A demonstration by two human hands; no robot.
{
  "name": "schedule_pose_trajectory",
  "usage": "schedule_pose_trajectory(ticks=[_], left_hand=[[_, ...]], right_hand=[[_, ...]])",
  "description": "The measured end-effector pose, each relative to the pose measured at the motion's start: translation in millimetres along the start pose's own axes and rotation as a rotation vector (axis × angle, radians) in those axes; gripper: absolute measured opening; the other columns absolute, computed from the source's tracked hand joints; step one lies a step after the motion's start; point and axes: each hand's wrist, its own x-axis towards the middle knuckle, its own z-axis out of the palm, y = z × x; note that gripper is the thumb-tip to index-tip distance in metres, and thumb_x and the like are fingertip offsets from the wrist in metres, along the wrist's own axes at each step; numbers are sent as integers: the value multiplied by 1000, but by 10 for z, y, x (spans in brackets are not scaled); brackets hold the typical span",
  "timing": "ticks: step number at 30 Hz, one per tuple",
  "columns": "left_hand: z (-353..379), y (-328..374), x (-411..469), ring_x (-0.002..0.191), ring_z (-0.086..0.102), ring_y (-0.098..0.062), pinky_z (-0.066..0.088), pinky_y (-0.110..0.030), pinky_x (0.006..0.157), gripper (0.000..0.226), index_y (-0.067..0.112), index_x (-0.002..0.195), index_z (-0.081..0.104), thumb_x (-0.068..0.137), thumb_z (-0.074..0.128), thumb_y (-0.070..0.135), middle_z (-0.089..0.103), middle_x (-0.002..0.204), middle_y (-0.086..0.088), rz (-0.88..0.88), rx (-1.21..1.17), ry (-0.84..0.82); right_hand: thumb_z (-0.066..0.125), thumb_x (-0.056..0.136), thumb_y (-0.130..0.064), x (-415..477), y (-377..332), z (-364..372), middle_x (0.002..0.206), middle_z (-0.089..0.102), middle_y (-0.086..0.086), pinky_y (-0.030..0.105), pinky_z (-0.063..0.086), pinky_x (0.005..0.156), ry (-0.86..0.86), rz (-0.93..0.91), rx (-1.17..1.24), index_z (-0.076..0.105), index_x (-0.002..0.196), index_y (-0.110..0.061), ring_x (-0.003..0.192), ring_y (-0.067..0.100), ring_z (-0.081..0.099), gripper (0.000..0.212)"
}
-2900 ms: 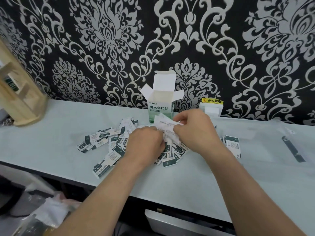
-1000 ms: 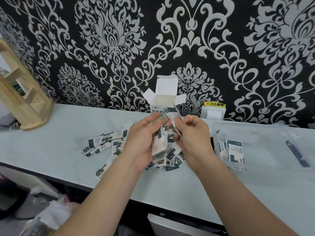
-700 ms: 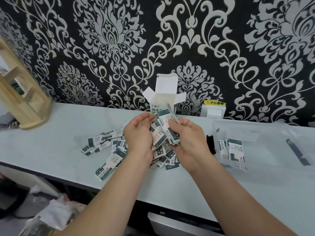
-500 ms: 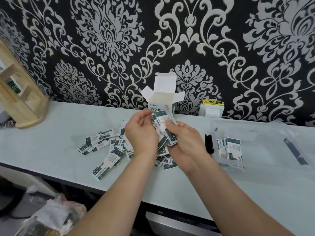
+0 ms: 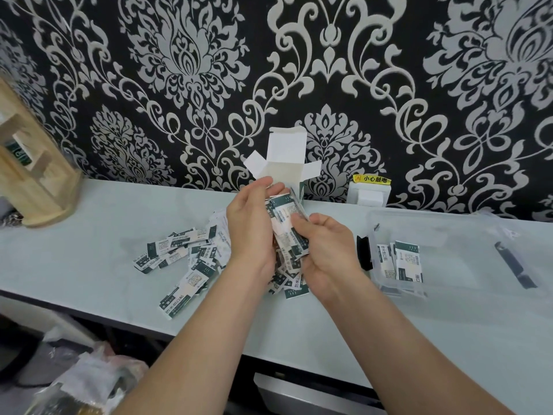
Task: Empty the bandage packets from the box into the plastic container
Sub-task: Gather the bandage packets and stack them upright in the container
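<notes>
Wooden rack [image 5: 33,175] is standing far left of the box [image 5: 285,163], which is sitting upright against the patterned wall with its flaps spread open. Green-and-white loose packets [image 5: 179,253] are lying scattered on the pale counter [image 5: 89,229], left of the box and nearer the person. Straight in front of the box, the left hand [image 5: 251,232] is curling round a bundle of packets [image 5: 287,226], its fingertips reaching up across the box's front. The bundle is standing on end between both palms, raised above a small heap [image 5: 290,286] of further packets lying on the counter in front of the box. The right hand [image 5: 326,253] is clamping the bundle from the other side, thumb pressing on its face and fingers cupping beneath. Right of the box, a white socket [image 5: 369,194] with a yellow label is sitting against the wall. Further right of the box, the plastic container [image 5: 466,244] is resting open on the counter, holding a few packets [image 5: 404,262] at the end nearest the box, apart from both hands.
</notes>
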Motion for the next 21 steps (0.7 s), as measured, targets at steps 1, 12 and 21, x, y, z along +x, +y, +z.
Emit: schedule_pose_trajectory(ticks=[1,12,21], left_hand=[[-12,2,10,92,70,-25,55,-48,90,16,11,100,68,87,60,5,74,99,-11,13,75,-48],[-27,38,-128,75,72,-27,60,-33,64,24,2,100,69,79,68,-9,74,89,-17,-112,-44,-35],[-131,92,103,101,66,-25,53,-44,92,47,14,111,68,77,74,45,65,115,-11,-454,-185,-339]], right_hand=[[65,87,2,-7,-23,1,85,65,23,45,54,68,1,-22,-10,48,72,-12,73,31,61,27],[75,79,-27,-45,-33,6,80,71,11,40,56,71,-63,-246,-280,71,81,-10,72,21,65,18],[67,84,3,-53,-74,-12,94,72,22,38,59,77,-234,-156,-308,71,89,3,81,32,70,5]])
